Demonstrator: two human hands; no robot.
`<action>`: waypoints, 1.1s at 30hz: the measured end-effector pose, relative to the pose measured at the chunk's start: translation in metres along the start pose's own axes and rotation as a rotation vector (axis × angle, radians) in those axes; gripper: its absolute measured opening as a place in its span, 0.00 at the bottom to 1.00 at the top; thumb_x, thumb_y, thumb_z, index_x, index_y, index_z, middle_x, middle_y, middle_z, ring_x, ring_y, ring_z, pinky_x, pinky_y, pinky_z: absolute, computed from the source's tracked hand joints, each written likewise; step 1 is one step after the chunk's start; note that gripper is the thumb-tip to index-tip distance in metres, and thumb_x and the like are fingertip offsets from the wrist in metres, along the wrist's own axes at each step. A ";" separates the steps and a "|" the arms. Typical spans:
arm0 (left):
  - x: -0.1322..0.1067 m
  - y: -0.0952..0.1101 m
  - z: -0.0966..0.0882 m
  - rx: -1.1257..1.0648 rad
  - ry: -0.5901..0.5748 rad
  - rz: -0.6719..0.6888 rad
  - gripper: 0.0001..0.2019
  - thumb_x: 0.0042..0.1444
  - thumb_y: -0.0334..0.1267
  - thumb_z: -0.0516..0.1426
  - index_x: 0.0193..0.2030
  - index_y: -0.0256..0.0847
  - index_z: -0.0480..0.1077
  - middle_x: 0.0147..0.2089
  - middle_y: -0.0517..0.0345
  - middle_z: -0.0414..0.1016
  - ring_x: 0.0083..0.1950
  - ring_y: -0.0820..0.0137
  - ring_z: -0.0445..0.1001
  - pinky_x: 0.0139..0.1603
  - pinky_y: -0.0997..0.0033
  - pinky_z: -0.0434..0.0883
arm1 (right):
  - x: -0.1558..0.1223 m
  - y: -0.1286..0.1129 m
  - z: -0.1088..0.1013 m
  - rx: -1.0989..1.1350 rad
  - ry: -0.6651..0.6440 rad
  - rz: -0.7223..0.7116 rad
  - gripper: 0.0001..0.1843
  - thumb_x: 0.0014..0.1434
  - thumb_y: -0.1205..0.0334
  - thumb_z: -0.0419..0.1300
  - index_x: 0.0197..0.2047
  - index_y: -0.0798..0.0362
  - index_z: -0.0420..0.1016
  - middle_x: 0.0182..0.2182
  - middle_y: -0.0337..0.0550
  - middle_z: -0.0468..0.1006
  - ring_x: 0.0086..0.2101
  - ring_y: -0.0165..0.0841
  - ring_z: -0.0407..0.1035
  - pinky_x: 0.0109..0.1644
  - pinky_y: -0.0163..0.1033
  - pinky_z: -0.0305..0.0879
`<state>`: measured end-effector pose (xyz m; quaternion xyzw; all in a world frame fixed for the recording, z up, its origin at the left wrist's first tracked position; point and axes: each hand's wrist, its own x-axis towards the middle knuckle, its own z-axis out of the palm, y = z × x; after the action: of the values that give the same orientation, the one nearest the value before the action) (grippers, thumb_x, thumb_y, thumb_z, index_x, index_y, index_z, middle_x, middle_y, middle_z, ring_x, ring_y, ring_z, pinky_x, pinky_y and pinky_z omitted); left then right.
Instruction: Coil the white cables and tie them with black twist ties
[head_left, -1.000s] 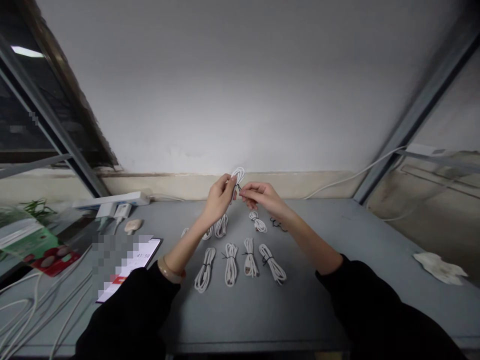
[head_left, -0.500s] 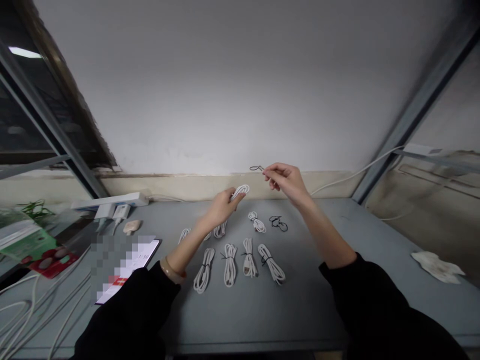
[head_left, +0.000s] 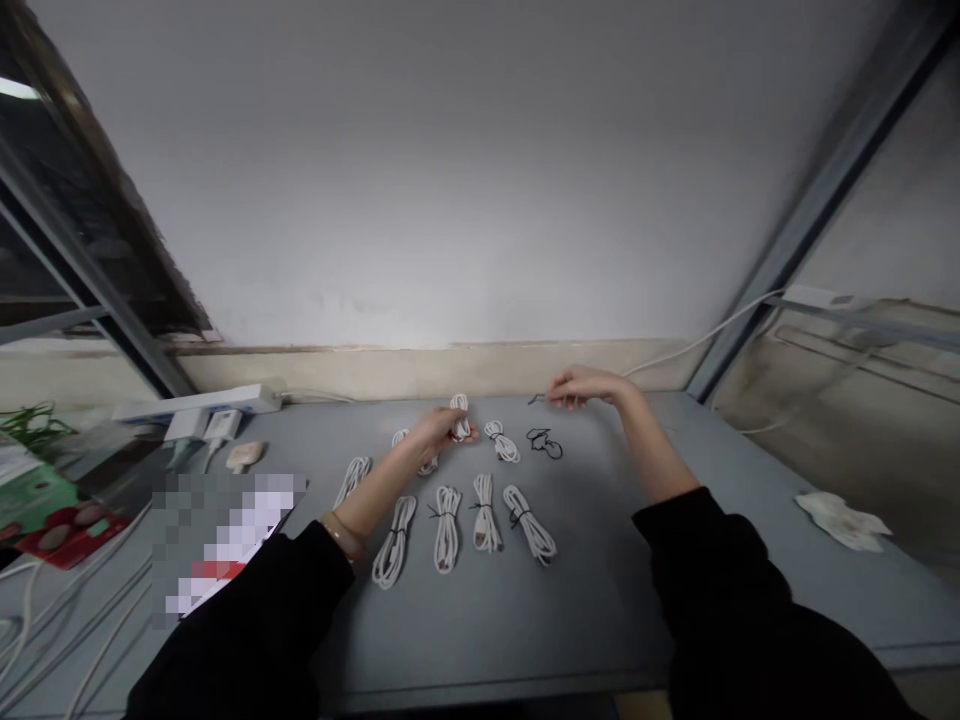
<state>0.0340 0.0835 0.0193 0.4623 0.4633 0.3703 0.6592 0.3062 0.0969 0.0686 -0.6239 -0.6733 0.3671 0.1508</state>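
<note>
My left hand is closed around a coiled white cable, low over the back of the table. Over to the right, my right hand pinches a short black cable tie that sticks out leftward from the fingertips. Beneath that hand lies a small tangle of black ties. Between the hands rests a white cable bundle with a dark tie round it. A front row holds several more tied bundles, among them a white bundle at its right end. My left hand and forearm partly cover other coils behind.
The grey table meets a wall at the back. To the left are a power strip with plugged-in adapters, a pale small case, a partly blurred phone and loose cables. A crumpled white tissue lies far right.
Both hands have come down toward the table, the left still with the coiled cable and the right with the black tie. The right has also shifted slightly rightward. The view has shifted a little.
</note>
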 end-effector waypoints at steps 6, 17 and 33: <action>-0.009 -0.009 -0.002 0.550 0.073 0.002 0.19 0.53 0.26 0.56 0.53 0.28 0.62 0.26 0.53 0.76 0.21 0.67 0.74 0.24 0.73 0.68 | 0.028 0.021 0.033 -0.108 -0.234 0.235 0.09 0.56 0.62 0.61 0.27 0.57 0.70 0.20 0.36 0.69 0.19 0.24 0.63 0.21 0.30 0.51; -0.017 -0.016 0.002 1.553 0.103 0.224 0.17 0.63 0.37 0.47 0.52 0.28 0.66 0.50 0.29 0.75 0.54 0.52 0.75 0.48 0.61 0.70 | 0.027 0.020 0.031 -0.343 -0.145 0.328 0.17 0.55 0.61 0.63 0.20 0.56 0.64 0.16 0.35 0.64 0.18 0.23 0.58 0.22 0.30 0.51; -0.019 -0.015 -0.001 1.571 0.042 0.243 0.21 0.66 0.45 0.43 0.48 0.32 0.70 0.49 0.33 0.77 0.53 0.53 0.76 0.48 0.61 0.70 | 0.010 -0.048 0.080 -0.411 -0.313 0.149 0.22 0.61 0.51 0.59 0.21 0.56 0.65 0.13 0.34 0.64 0.14 0.21 0.53 0.20 0.30 0.50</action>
<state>0.0282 0.0617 0.0104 0.8322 0.5475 0.0131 0.0865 0.2169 0.0847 0.0441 -0.6248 -0.7011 0.3246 -0.1126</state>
